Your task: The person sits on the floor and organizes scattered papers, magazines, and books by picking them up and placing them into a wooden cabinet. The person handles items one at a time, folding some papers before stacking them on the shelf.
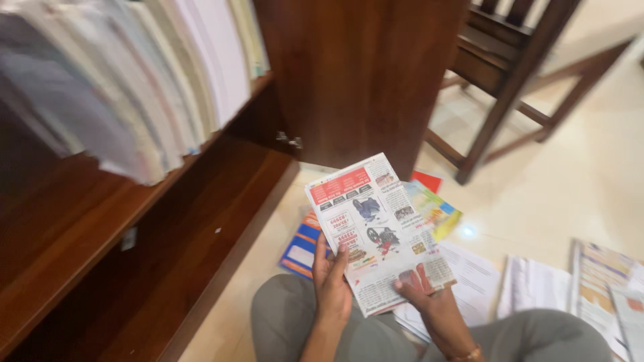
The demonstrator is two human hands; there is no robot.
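Both hands (376, 285) grip the folded leaflet's (379, 231) lower edge.

A dark wooden bookshelf (100, 221) holds a row of upright papers and files (121, 74). Beside it, a dark wooden chair (516, 67) stands on the glossy cream tiled floor (577, 181).

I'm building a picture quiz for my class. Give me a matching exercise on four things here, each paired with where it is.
Things:
1. leaflet
2. chair
3. row of books
4. blue booklet

Places:
A. standing on the wooden shelf
B. held in both hands
C. lying on the floor beside the cabinet
D. standing on the floor, upper right

Pairs: 1-B, 2-D, 3-A, 4-C
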